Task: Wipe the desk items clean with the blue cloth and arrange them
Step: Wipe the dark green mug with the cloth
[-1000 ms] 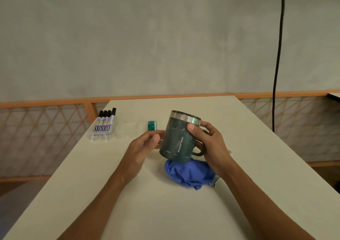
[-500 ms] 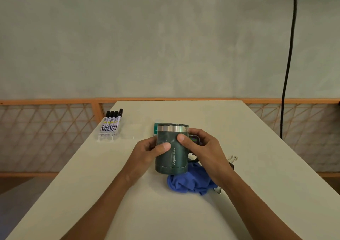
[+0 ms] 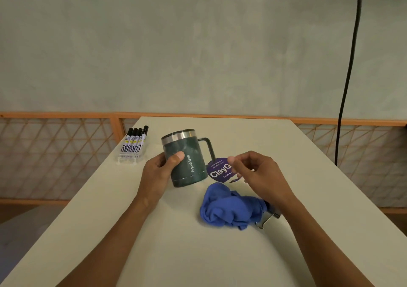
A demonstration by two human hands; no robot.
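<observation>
My left hand point(image 3: 161, 171) grips a dark green steel-rimmed mug point(image 3: 187, 157) by its left side, thumb across the front. The mug leans slightly, handle to the right; I cannot tell whether its base touches the white desk point(image 3: 154, 242). Just right of the mug, my right hand point(image 3: 257, 174) hovers with loosely curled fingers and holds nothing. Under it lies a round purple disc point(image 3: 217, 172) with white lettering. The crumpled blue cloth point(image 3: 229, 207) lies on the desk below that hand's wrist.
Several black-capped markers point(image 3: 134, 142) stand in a clear holder at the desk's far left edge. A metal binder clip point(image 3: 267, 218) pokes out from under the cloth's right side. An orange lattice railing point(image 3: 55, 154) runs behind the desk, and a black cable point(image 3: 348, 77) hangs at right.
My right hand has let go of the mug and moved right. The left hand now holds the mug alone, shifted left, which uncovers the purple disc.
</observation>
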